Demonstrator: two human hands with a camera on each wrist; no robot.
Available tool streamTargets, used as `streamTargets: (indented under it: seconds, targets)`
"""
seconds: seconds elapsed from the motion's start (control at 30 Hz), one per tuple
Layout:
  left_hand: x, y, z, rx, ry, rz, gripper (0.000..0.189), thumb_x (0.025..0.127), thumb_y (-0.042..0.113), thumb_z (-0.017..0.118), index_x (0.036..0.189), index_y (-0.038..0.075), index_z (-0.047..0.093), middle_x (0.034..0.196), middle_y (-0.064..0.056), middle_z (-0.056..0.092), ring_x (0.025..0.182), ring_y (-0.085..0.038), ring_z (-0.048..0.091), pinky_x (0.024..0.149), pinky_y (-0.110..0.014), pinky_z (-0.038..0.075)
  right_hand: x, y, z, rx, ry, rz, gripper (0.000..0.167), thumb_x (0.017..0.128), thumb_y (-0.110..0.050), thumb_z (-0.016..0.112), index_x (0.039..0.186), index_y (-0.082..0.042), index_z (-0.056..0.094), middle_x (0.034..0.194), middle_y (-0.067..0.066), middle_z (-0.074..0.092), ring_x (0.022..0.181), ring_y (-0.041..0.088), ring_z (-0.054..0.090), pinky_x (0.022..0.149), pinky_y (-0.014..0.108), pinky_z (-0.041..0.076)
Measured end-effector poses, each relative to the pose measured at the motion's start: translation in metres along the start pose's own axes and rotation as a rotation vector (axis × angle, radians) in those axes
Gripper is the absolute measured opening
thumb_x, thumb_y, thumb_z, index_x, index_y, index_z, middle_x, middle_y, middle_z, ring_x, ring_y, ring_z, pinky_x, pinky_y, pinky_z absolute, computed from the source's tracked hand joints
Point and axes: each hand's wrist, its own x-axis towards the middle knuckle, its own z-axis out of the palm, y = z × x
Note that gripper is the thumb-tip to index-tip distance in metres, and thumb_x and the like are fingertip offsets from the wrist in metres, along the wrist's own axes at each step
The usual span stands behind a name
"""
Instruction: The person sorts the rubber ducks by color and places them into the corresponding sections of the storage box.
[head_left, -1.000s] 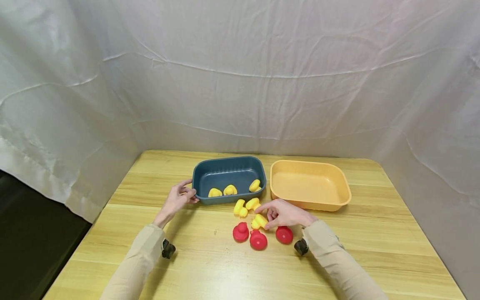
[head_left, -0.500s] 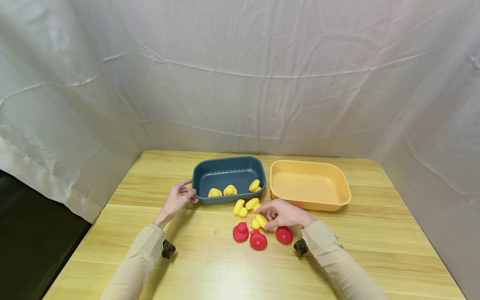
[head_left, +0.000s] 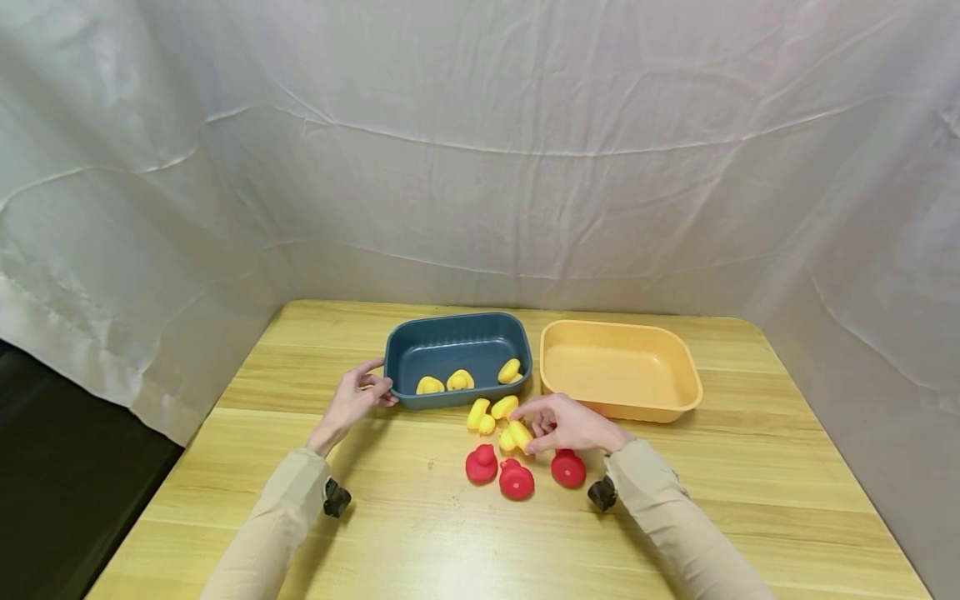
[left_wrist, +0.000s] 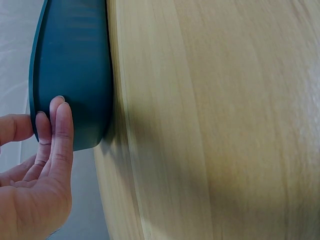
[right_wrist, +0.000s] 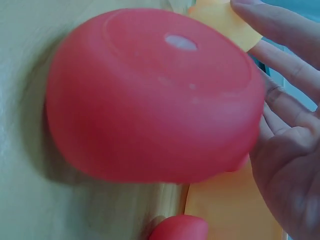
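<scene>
My left hand (head_left: pixel 356 400) holds the near left corner of the dark blue bin (head_left: pixel 457 325); in the left wrist view its fingers (left_wrist: pixel 62 135) lie along the outer wall (left_wrist: pixel 75 70). Several yellow rubber ducks lie inside that bin. My right hand (head_left: pixel 570 423) pinches a yellow rubber duck (head_left: pixel 516 436) between thumb and finger, just in front of the bins. In the right wrist view this duck (right_wrist: pixel 225 22) is partly hidden behind a large red rubber duck (right_wrist: pixel 150 100). Two more yellow ducks (head_left: pixel 480 415) lie close by, the farther one partly behind my fingers.
A yellow-orange bin (head_left: pixel 618 367) stands right of the blue one, with nothing visible inside. Three red rubber ducks lie nearest me: one (head_left: pixel 482 465) at left, one (head_left: pixel 517 481) in the middle, one (head_left: pixel 568 470) below my right hand. White cloth (head_left: pixel 480 167) hangs behind the table.
My right hand and the yellow duck it pinches have shifted slightly away from me and to the left. My left hand and both bins have stayed in place.
</scene>
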Motion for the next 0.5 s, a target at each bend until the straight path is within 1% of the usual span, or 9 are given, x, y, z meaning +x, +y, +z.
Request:
streamTargets:
  seconds: [0.17, 0.3, 0.5]
  targets:
    - [-0.0006, 0.0006, 0.0002, 0.002, -0.001, -0.003, 0.056, 0.100, 0.001, 0.054, 0.150, -0.013, 0.033, 0.097, -0.028, 0.068, 0.076, -0.020, 0.073, 0.083, -0.044, 0.066, 0.0001, -0.0022, -0.0008, 0.039, 0.027, 0.002, 0.048, 0.085, -0.018, 0.081, 0.128, -0.005, 0.065, 0.074, -0.002, 0.057, 0.066, 0.007, 0.051, 0.059, 0.017, 0.043]
    - [-0.0003, 0.0004, 0.0006, 0.000, 0.000, -0.002, 0.056, 0.099, 0.000, 0.054, 0.149, -0.013, 0.032, 0.097, -0.026, 0.068, 0.076, -0.019, 0.073, 0.083, -0.044, 0.066, 0.0011, -0.0030, -0.0006, 0.048, 0.055, 0.011, 0.047, 0.085, -0.019, 0.081, 0.128, -0.009, 0.065, 0.075, -0.003, 0.058, 0.066, 0.007, 0.052, 0.060, 0.018, 0.045]
    - [-0.0012, 0.0025, 0.0019, -0.012, -0.002, -0.001, 0.058, 0.099, 0.000, 0.055, 0.149, -0.015, 0.031, 0.097, -0.027, 0.068, 0.074, -0.017, 0.073, 0.080, -0.040, 0.066, 0.0018, -0.0016, 0.0000, 0.068, 0.102, 0.027, 0.045, 0.085, -0.020, 0.081, 0.127, -0.012, 0.064, 0.079, -0.003, 0.060, 0.069, 0.007, 0.054, 0.061, 0.018, 0.047]
